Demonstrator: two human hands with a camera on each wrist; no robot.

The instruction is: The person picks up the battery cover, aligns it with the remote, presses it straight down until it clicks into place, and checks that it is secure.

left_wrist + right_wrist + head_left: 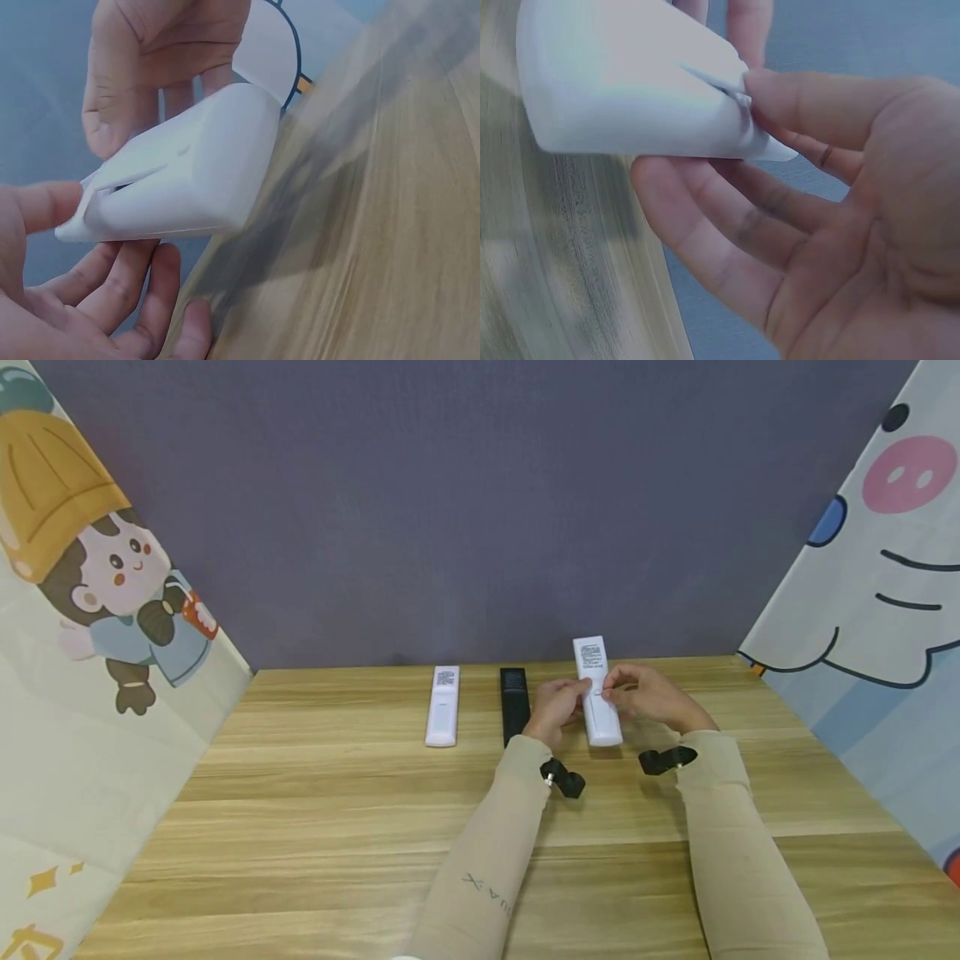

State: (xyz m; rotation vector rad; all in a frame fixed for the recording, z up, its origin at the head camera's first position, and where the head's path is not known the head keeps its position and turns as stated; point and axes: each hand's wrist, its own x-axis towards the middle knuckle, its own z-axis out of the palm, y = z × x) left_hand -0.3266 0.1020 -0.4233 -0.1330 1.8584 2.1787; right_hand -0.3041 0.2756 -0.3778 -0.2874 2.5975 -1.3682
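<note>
A white remote control is held at the right of the table, its back with printed text facing up. My left hand grips it from the left side, with the thumb on top and the fingers underneath. From the right, my right hand pinches it, the thumb at the edge of the battery cover and other fingers below. A narrow dark gap shows along the cover, which stands slightly raised at one end. In the left wrist view, the remote's rounded end is over the table.
A second white remote control lies back up on the wooden table, left of the hands. Between it and my left hand lies a black remote control. A dark grey panel rises behind the table, with cartoon-printed sheets on both sides.
</note>
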